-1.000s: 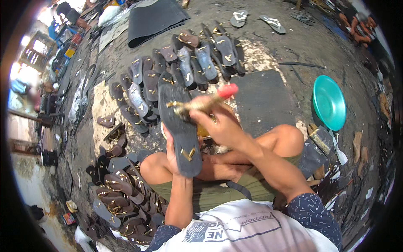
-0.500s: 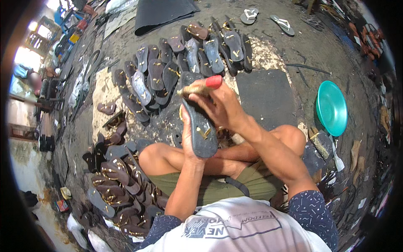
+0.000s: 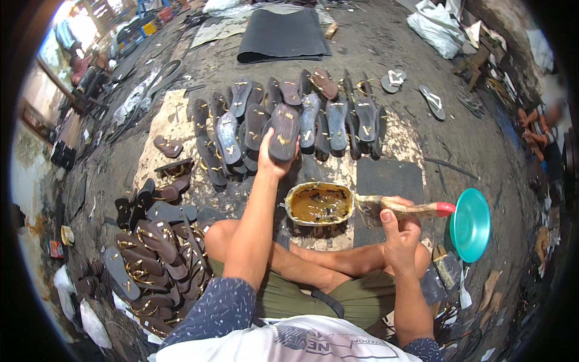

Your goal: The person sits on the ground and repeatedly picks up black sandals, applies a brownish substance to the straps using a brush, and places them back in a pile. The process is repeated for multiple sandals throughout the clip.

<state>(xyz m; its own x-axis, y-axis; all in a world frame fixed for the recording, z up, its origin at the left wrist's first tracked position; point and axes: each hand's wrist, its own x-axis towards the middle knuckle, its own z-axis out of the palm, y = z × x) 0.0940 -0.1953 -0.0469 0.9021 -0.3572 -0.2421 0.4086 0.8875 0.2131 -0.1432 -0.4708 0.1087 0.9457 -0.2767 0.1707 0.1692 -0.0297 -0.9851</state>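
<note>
My left hand [image 3: 272, 160] reaches forward and grips a dark sandal sole [image 3: 285, 130] near the front of the rows of soles [image 3: 312, 117]. Glossy streaks and small gold-coloured bits show on it. In my right hand [image 3: 403, 232] is a brush [image 3: 416, 210] with a worn wooden handle and a red end. Its bristle end points left, close to the rim of an oblong tub [image 3: 319, 224] of amber, glue-like liquid with dark specks. The tub stands in front of my crossed legs.
Finished-looking sandals with gold straps lie piled [image 3: 160, 259] on my left. A green basin [image 3: 472, 226] stands on the right, beside the brush's red end. A black sheet [image 3: 389, 181] lies behind the tub, and a larger black sheet [image 3: 283, 36] farther off.
My left hand has carried the sole forward to the rows. My right hand has moved away from it, right and down, with the brush. The tub has come into view.
</note>
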